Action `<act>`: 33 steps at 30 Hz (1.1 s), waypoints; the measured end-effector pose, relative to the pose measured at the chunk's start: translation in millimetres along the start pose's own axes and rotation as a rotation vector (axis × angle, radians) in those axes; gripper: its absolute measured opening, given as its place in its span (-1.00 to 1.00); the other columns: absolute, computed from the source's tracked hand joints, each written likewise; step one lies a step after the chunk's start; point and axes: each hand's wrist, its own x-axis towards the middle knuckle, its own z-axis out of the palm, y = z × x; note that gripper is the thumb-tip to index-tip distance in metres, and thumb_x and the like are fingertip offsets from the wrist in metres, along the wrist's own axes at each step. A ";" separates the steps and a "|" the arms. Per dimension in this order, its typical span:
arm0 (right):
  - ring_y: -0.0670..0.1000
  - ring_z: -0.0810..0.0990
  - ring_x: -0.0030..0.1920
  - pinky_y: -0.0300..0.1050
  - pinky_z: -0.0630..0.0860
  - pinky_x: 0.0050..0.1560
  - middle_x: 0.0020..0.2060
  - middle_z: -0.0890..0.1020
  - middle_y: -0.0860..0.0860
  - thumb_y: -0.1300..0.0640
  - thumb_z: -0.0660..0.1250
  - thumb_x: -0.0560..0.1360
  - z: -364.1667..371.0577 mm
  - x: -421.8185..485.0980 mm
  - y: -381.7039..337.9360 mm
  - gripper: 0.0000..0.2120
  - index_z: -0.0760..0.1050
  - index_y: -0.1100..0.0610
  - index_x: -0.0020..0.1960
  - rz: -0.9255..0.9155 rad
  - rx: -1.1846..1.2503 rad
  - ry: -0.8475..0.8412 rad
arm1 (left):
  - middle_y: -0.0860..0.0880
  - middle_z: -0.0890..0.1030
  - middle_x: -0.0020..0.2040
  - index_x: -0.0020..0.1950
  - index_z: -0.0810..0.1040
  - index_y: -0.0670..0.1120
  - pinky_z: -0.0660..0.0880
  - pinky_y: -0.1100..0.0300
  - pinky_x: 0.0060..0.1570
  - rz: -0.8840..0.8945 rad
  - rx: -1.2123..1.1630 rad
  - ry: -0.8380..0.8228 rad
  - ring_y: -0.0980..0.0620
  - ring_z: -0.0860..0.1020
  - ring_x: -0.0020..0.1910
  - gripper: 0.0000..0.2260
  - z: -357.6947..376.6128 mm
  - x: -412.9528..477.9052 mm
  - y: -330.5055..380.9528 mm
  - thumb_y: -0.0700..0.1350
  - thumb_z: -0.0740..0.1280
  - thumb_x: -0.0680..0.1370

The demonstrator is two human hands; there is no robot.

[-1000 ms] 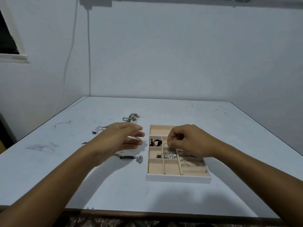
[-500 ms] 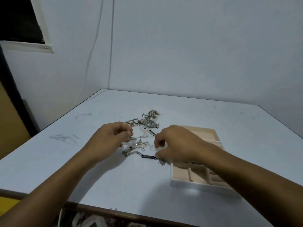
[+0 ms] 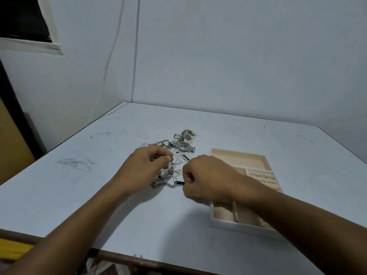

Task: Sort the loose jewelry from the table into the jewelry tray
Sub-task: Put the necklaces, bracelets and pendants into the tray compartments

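Since half a second before, the right hand (image 3: 208,179) had dropped onto the bracelet (image 3: 168,185) at mid-frame, its curled fingers pinching the black bar. The left hand (image 3: 147,169) stayed just left of it, fingertips drawn together over a thin chain (image 3: 177,162); whether they gripped it could not be told. The other loose pieces, a watch (image 3: 183,145) among them, lay on the table (image 3: 89,191) left of the tray (image 3: 224,223).
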 end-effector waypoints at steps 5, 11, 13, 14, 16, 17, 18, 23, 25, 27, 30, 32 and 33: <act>0.03 0.50 -0.21 0.01 0.48 -0.16 -0.25 0.58 -0.01 0.11 0.26 0.44 -15.8 -0.9 9.1 -0.93 0.45 0.10 -0.20 -0.028 0.211 0.013 | 0.06 0.70 -0.07 -0.07 0.65 -0.04 0.56 0.00 0.11 -0.030 -0.143 0.060 0.08 0.65 -0.05 -0.83 7.2 0.6 -1.1 -0.05 0.28 0.58; -0.01 0.45 -0.28 -0.07 0.39 -0.22 -0.30 0.54 -0.05 0.15 0.16 0.55 -35.1 -6.5 10.2 -0.88 0.42 0.17 -0.09 -0.005 0.396 0.032 | -0.16 0.68 -0.02 0.02 0.62 -0.19 0.53 -0.08 0.10 -0.105 -0.367 0.049 -0.08 0.63 -0.07 -0.71 23.0 0.1 8.5 -0.05 0.17 0.63; -0.06 0.42 -0.30 -0.09 0.37 -0.24 -0.28 0.58 -0.05 0.15 0.14 0.57 -41.5 -8.3 8.9 -0.85 0.43 0.20 -0.06 0.019 0.491 0.031 | -0.18 0.68 -0.05 0.03 0.60 -0.23 0.53 -0.04 0.02 -0.109 -0.389 0.014 -0.13 0.61 -0.08 -0.67 31.1 -2.7 11.8 -0.05 0.12 0.64; -0.05 0.43 -0.27 -0.05 0.39 -0.22 -0.23 0.62 0.00 0.14 0.13 0.57 -44.2 -8.9 8.3 -0.84 0.42 0.21 -0.05 0.029 0.541 0.036 | -0.17 0.68 -0.09 -0.01 0.61 -0.22 0.52 -0.02 0.01 -0.112 -0.413 -0.003 -0.11 0.59 -0.11 -0.65 34.7 -4.3 13.4 -0.05 0.10 0.65; -0.01 0.46 -0.22 0.00 0.41 -0.19 -0.22 0.62 0.04 0.12 0.13 0.57 -48.2 -9.5 8.7 -0.85 0.41 0.16 -0.09 0.059 0.617 0.069 | -0.11 0.68 -0.18 -0.10 0.61 -0.17 0.52 -0.04 0.07 -0.135 -0.478 -0.031 -0.07 0.59 -0.14 -0.63 41.7 -7.0 17.5 -0.05 0.07 0.66; 0.00 0.46 -0.23 -0.01 0.41 -0.18 -0.26 0.59 0.01 0.13 0.14 0.57 -50.2 -9.7 9.0 -0.87 0.41 0.13 -0.11 0.073 0.646 0.086 | -0.09 0.67 -0.21 -0.11 0.61 -0.17 0.51 -0.07 0.11 -0.147 -0.507 -0.047 -0.06 0.59 -0.16 -0.62 44.8 -8.0 19.2 -0.05 0.06 0.66; 0.00 0.46 -0.24 -0.01 0.42 -0.16 -0.29 0.57 -0.01 0.14 0.14 0.57 -52.0 -9.5 9.5 -0.87 0.41 0.12 -0.12 0.078 0.662 0.103 | -0.09 0.67 -0.22 -0.09 0.61 -0.18 0.50 -0.08 0.14 -0.156 -0.530 -0.062 -0.07 0.59 -0.18 -0.62 47.2 -8.7 20.5 -0.05 0.06 0.66; -0.02 0.50 -0.34 0.05 0.50 -0.16 -0.37 0.50 -0.01 0.09 0.21 0.58 -59.8 -12.8 12.6 -0.82 0.44 0.19 -0.11 0.058 0.648 0.138 | -0.19 0.69 -0.07 0.03 0.58 -0.24 0.49 -0.07 0.17 -0.197 -0.607 -0.082 -0.15 0.63 -0.07 -0.64 55.2 -11.0 22.8 -0.06 0.06 0.63; -0.03 0.51 -0.36 0.01 0.51 -0.18 -0.39 0.50 -0.02 0.08 0.21 0.59 -62.1 -14.9 13.7 -0.80 0.44 0.21 -0.09 0.060 0.634 0.139 | -0.18 0.69 -0.09 0.03 0.57 -0.25 0.51 -0.07 0.14 -0.206 -0.662 -0.088 -0.14 0.63 -0.10 -0.66 58.1 -13.5 23.6 -0.08 0.08 0.62; -0.03 0.50 -0.36 -0.04 0.48 -0.21 -0.38 0.49 -0.01 0.08 0.21 0.60 -64.4 -16.0 15.0 -0.79 0.44 0.22 -0.08 0.068 0.628 0.149 | -0.20 0.68 -0.10 0.06 0.57 -0.27 0.53 -0.05 0.07 -0.217 -0.722 -0.091 -0.14 0.62 -0.14 -0.68 60.3 -16.5 23.3 -0.09 0.11 0.60; -0.03 0.47 -0.37 -0.05 0.44 -0.25 -0.39 0.47 -0.02 0.09 0.21 0.59 -66.0 -15.4 18.0 -0.80 0.44 0.23 -0.07 0.088 0.638 0.162 | -0.19 0.65 -0.16 0.03 0.57 -0.25 0.56 0.05 -0.15 -0.231 -0.766 -0.121 -0.10 0.60 -0.26 -0.67 61.1 -19.3 22.8 -0.02 0.15 0.61; -0.04 0.45 -0.40 -0.08 0.42 -0.28 -0.40 0.47 -0.05 0.08 0.21 0.59 -66.6 -15.4 19.0 -0.82 0.44 0.19 -0.10 0.099 0.639 0.163 | -0.16 0.60 -0.24 -0.01 0.57 -0.22 0.54 0.12 -0.30 -0.229 -0.768 -0.160 -0.07 0.57 -0.34 -0.65 60.7 -20.7 23.1 0.04 0.16 0.62; -0.05 0.44 -0.41 -0.09 0.41 -0.30 -0.41 0.48 -0.05 0.08 0.21 0.59 -66.8 -15.4 19.2 -0.82 0.44 0.17 -0.11 0.105 0.641 0.162 | -0.14 0.58 -0.27 -0.03 0.58 -0.22 0.52 0.14 -0.34 -0.224 -0.766 -0.171 -0.05 0.54 -0.37 -0.65 60.8 -21.6 23.4 0.04 0.17 0.62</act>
